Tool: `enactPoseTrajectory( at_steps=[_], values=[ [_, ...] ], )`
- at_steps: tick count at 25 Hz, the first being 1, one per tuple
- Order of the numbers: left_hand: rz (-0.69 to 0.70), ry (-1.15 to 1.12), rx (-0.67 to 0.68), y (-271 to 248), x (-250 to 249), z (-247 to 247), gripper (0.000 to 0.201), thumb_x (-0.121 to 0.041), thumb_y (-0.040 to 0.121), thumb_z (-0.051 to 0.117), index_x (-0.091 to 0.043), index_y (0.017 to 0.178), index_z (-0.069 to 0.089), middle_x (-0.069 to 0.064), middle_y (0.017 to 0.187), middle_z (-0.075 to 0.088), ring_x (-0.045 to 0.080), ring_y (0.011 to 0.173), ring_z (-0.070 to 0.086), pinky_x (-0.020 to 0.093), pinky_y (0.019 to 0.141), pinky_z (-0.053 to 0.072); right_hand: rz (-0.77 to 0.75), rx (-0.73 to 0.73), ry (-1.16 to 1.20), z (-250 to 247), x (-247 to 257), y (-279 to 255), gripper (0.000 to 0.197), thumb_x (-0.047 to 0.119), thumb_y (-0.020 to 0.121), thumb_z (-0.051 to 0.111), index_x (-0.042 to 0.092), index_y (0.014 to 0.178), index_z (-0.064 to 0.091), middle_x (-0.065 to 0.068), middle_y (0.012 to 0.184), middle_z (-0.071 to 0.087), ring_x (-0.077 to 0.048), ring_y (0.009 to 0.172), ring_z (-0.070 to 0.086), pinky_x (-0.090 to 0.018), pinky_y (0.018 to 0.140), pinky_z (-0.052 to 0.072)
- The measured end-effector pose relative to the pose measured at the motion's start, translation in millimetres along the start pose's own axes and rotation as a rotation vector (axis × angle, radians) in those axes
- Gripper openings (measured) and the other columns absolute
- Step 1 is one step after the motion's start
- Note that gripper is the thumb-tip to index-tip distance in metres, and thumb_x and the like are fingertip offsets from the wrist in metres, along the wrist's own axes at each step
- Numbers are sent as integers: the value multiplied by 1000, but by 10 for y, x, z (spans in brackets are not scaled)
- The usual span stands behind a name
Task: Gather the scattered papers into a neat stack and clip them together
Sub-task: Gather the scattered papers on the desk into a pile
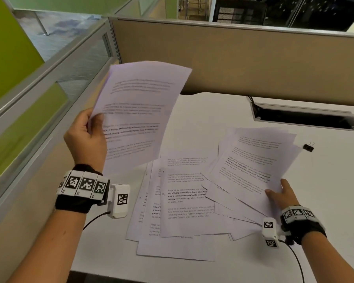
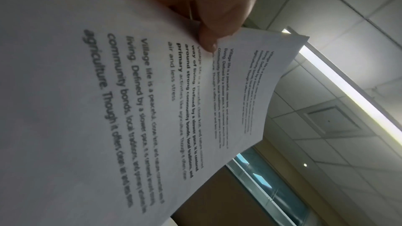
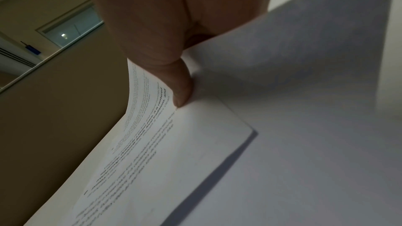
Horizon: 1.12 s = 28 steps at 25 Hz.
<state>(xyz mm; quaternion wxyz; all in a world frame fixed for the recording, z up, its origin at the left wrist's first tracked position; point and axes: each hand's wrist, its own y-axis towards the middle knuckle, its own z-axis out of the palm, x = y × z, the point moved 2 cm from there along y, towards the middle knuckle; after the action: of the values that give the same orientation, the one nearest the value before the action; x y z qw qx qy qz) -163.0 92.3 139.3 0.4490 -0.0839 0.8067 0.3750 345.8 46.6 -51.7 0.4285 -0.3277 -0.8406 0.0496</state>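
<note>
— Beige cubicle partition [image 1: 243, 58] along the back, green and glass panels [image 1: 10, 58] on the left, and a white desk [image 1: 325, 190] in front of them. See the open cable slot [image 1: 307, 119] cut into the desk top at the far right?

— Yes, with a dark cord running into its left end. What about the papers?

— Biggest lot is the loose spread of printed sheets [image 1: 184, 201] lying overlapped at the desk's near middle, edges fanned out of line. To their right sits a second fanned bunch of sheets [image 1: 251, 166], partly over the spread.

— And the raised page?

— That lifted sheet [image 1: 139, 111] is up in the air above the desk's left side, curved and tilted, text facing the person. From the left wrist camera there may be a second sheet behind it; the blur keeps me from being sure.

— How are the hands?

— Left hand [image 1: 86, 137] pinches the lifted sheet at its left edge, thumb on the printed face, fingers curled behind. Right hand [image 1: 282, 195] grips the near right corner of the fanned bunch, thumb on top; the right wrist camera shows that corner bent up off the desk. Both wrists wear black bands with marker tags.

— The clip?

— Black binder clip [image 1: 308, 147] rests on the desk just beyond the bunch's far right corner, apart from both hands.
</note>
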Motion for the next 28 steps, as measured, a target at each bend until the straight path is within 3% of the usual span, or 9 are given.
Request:
enactPoseTrajectory(
  at_steps=[3, 6, 10, 15, 20, 22, 24, 25, 28],
  values=[
    [-192, 3, 165, -192, 213, 242, 20, -19, 89, 56, -5, 100, 64, 11, 89, 67, 17, 74, 58, 28, 70, 47, -5, -6, 8, -8, 1, -30, 46, 7, 83, 61, 5, 125, 42, -23, 129, 54, -41, 115, 53, -50, 102, 40],
    [-449, 28, 413, -550, 553, 578, 19, -13, 89, 56, -4, 104, 63, 17, 103, 69, 30, 93, 65, 34, 80, 50, -3, -8, 1, -1, 10, -39, 48, 6, 83, 62, 4, 126, 42, -24, 129, 54, -42, 115, 53, -51, 102, 40],
    [-598, 232, 682, -1010, 762, 905, 25, -14, 91, 49, -3, 111, 58, 20, 118, 62, 31, 100, 58, 27, 78, 40, 0, -17, -29, -35, -26, -40, 48, 8, 82, 64, 5, 125, 43, -24, 129, 55, -42, 115, 53, -52, 103, 40],
    [-649, 650, 882, -1329, 791, 1029, 38, -26, 81, 51, -12, 116, 45, 12, 129, 30, 33, 116, 32, 44, 97, 41, 23, -22, -25, -58, -75, -106, 48, 7, 82, 63, 4, 125, 43, -25, 128, 55, -42, 114, 53, -53, 103, 39],
    [-853, 348, 816, -1319, 721, 1040, 59, -19, 79, 66, -4, 126, 33, 17, 129, 35, 35, 113, 46, 33, 77, 41, 37, -41, 4, 32, -53, -212, 49, 5, 83, 61, 3, 128, 40, -24, 131, 53, -42, 117, 51, -49, 104, 38],
    [-885, 157, 827, -1312, 803, 1020, 37, -14, 80, 65, 0, 112, 52, 20, 120, 53, 34, 103, 57, 34, 74, 50, 43, -40, 11, 66, -50, -232, 49, 6, 83, 61, 4, 128, 40, -23, 131, 53, -42, 118, 51, -50, 104, 38],
    [-886, 21, 855, -1298, 847, 987, 4, -6, 81, 61, -7, 85, 64, 20, 107, 65, 36, 102, 63, 43, 87, 53, 47, -34, 12, 89, -32, -232, 49, 7, 83, 61, 5, 128, 40, -23, 132, 53, -42, 118, 51, -51, 105, 38],
    [-895, -34, 868, -1296, 843, 988, 7, -3, 82, 59, -6, 86, 64, 18, 108, 66, 35, 102, 63, 44, 92, 52, 47, -30, 11, 96, -21, -234, 50, 7, 83, 61, 5, 128, 40, -23, 132, 52, -42, 119, 51, -51, 105, 37],
    [-791, -78, 1005, -1321, 763, 1004, 41, 3, 81, 59, -5, 121, 52, 7, 117, 60, 26, 106, 58, 37, 97, 48, 47, -22, 24, 121, 26, -254, 50, 7, 84, 61, 6, 129, 39, -22, 132, 52, -41, 119, 51, -51, 105, 38]
  ],
)
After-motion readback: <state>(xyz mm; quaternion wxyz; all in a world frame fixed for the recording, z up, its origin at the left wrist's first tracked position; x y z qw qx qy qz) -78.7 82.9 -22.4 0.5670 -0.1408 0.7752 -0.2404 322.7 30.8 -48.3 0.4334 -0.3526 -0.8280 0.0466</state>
